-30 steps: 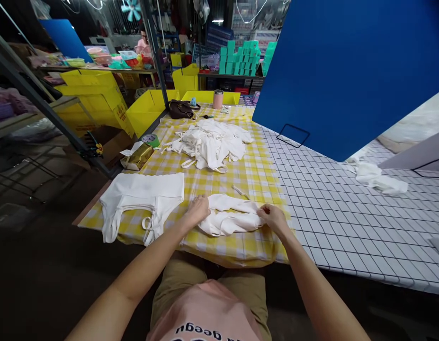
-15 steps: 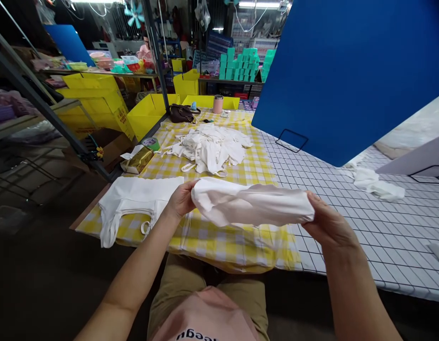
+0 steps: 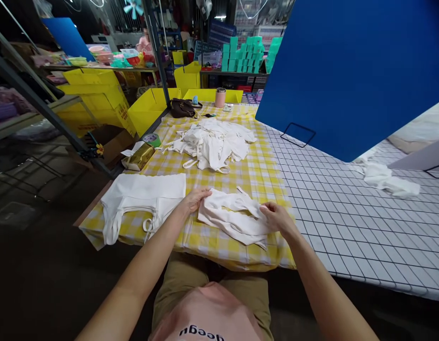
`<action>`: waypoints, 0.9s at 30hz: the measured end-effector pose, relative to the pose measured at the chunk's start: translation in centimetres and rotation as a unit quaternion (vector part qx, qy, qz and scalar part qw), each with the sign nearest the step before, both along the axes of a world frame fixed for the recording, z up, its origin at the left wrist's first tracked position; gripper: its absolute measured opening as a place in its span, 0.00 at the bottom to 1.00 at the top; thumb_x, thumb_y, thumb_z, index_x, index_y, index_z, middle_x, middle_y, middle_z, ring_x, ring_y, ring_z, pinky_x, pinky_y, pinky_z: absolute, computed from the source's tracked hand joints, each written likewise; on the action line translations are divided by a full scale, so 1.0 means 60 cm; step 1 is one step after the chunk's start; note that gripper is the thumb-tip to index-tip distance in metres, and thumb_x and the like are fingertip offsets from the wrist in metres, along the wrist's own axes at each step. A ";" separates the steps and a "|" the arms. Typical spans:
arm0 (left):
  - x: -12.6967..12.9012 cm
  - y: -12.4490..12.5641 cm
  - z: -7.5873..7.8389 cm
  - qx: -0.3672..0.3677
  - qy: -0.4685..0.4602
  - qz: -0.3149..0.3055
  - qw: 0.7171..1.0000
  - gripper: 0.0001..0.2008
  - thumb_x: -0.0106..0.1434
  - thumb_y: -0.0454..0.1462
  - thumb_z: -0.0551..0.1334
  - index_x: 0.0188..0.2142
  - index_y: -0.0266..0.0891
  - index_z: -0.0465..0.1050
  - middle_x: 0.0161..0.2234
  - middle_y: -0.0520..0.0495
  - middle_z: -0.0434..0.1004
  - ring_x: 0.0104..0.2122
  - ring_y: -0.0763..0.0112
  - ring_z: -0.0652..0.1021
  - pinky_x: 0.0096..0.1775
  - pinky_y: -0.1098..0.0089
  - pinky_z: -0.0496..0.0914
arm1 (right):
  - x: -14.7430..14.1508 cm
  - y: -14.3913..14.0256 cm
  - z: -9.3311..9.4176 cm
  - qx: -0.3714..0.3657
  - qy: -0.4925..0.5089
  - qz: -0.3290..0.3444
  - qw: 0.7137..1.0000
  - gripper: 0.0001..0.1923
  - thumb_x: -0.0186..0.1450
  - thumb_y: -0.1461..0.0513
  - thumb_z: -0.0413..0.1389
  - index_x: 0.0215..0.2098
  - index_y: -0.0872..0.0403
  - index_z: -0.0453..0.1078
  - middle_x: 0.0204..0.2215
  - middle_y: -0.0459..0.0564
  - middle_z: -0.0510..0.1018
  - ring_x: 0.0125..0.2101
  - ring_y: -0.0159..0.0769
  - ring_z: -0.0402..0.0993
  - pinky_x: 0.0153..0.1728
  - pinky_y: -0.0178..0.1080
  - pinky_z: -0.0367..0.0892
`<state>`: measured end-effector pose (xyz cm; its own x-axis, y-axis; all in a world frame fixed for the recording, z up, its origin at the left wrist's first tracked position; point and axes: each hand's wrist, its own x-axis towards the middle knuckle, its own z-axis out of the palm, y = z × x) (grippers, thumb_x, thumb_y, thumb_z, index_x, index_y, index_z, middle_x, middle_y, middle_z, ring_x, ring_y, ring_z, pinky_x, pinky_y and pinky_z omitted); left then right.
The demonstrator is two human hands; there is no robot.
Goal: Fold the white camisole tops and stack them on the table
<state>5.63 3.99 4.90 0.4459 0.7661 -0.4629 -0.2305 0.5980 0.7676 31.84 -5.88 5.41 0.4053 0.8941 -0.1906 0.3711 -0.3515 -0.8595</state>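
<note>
Both forearms are bare from the elbow down to the left hand (image 3: 195, 199) and the right hand (image 3: 277, 219); no sleeve, cuff, watch, bracelet or glove shows on either of them, and no ring can be made out on the fingers. The fingernails look short, though they are too small to tell more. The chest is covered by a pale pink top (image 3: 208, 315) of soft, plain cloth, with a line of dark printed letters across its front, seen upside down from above and cut off by the lower edge of the view. Under the top the lap is covered by khaki trousers or shorts (image 3: 180, 284), smooth and unpatterned.
</note>
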 end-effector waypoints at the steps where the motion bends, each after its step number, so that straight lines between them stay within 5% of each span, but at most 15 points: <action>1: 0.003 0.000 0.003 0.003 -0.004 0.007 1.000 0.08 0.49 0.26 0.64 0.31 0.31 0.71 0.25 0.48 0.75 0.24 0.76 0.74 0.31 0.74 0.68 | -0.003 0.001 0.001 0.010 -0.027 -0.010 1.000 0.09 0.46 0.57 0.57 0.21 0.54 0.67 0.20 0.47 0.69 0.24 0.35 0.64 0.25 0.38 0.60; 5: 0.022 -0.002 0.026 0.031 -0.020 0.039 0.999 0.16 0.47 0.25 0.65 0.37 0.35 0.67 0.27 0.51 0.74 0.26 0.76 0.74 0.33 0.74 0.68 | -0.032 0.001 0.025 0.070 -0.098 -0.014 0.993 0.08 0.52 0.58 0.53 0.26 0.53 0.69 0.30 0.51 0.72 0.35 0.40 0.66 0.38 0.42 0.61; 12: 0.063 -0.042 0.071 0.104 0.022 0.000 0.994 0.15 0.51 0.28 0.62 0.38 0.35 0.63 0.25 0.54 0.71 0.21 0.81 0.69 0.24 0.78 0.62 | -0.151 -0.018 0.047 0.095 0.089 0.204 0.970 0.21 0.57 0.50 0.54 0.43 0.55 0.68 0.42 0.52 0.76 0.41 0.41 0.71 0.42 0.41 0.64; 17: 0.064 -0.073 0.122 0.187 -0.029 -0.192 0.963 0.14 0.57 0.38 0.61 0.42 0.34 0.67 0.33 0.46 0.75 0.32 0.74 0.74 0.33 0.75 0.65 | -0.169 -0.022 0.064 0.081 0.314 0.090 0.942 0.20 0.52 0.53 0.60 0.39 0.55 0.71 0.37 0.51 0.78 0.38 0.42 0.72 0.38 0.40 0.65; 20: 0.058 -0.073 0.145 0.319 0.007 -0.173 0.932 0.16 0.57 0.39 0.60 0.45 0.37 0.68 0.38 0.44 0.74 0.40 0.68 0.73 0.40 0.70 0.65 | -0.135 -0.023 0.090 0.039 0.424 0.043 0.904 0.13 0.48 0.57 0.64 0.30 0.55 0.73 0.26 0.48 0.78 0.29 0.36 0.72 0.31 0.36 0.66; 23: 0.063 -0.066 0.139 0.435 0.069 -0.135 0.888 0.23 0.53 0.36 0.63 0.49 0.42 0.66 0.44 0.46 0.72 0.46 0.66 0.70 0.45 0.68 0.63 | -0.099 -0.027 0.121 -0.012 0.461 0.034 0.887 0.12 0.47 0.58 0.65 0.27 0.55 0.72 0.21 0.45 0.76 0.22 0.31 0.69 0.23 0.33 0.64; 25: 0.078 -0.065 0.121 0.446 0.057 -0.209 0.869 0.29 0.51 0.36 0.65 0.53 0.44 0.62 0.46 0.47 0.70 0.47 0.66 0.69 0.46 0.68 0.63 | -0.084 -0.029 0.142 -0.019 0.469 0.052 0.881 0.12 0.48 0.58 0.65 0.29 0.55 0.72 0.21 0.46 0.76 0.21 0.31 0.70 0.22 0.32 0.65; 27: 0.098 -0.069 0.099 0.425 0.050 -0.280 0.859 0.25 0.50 0.35 0.65 0.49 0.41 0.66 0.43 0.48 0.72 0.44 0.65 0.71 0.43 0.69 0.64 | -0.075 -0.034 0.163 -0.017 0.467 0.086 0.880 0.12 0.49 0.57 0.64 0.29 0.54 0.71 0.21 0.47 0.76 0.21 0.33 0.71 0.22 0.34 0.67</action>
<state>11.50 -0.15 10.85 0.8457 0.5242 0.0999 0.0036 -0.1928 0.9812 27.32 -7.93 15.18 -0.0839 0.9143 -0.3963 -0.4413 -0.3907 -0.8078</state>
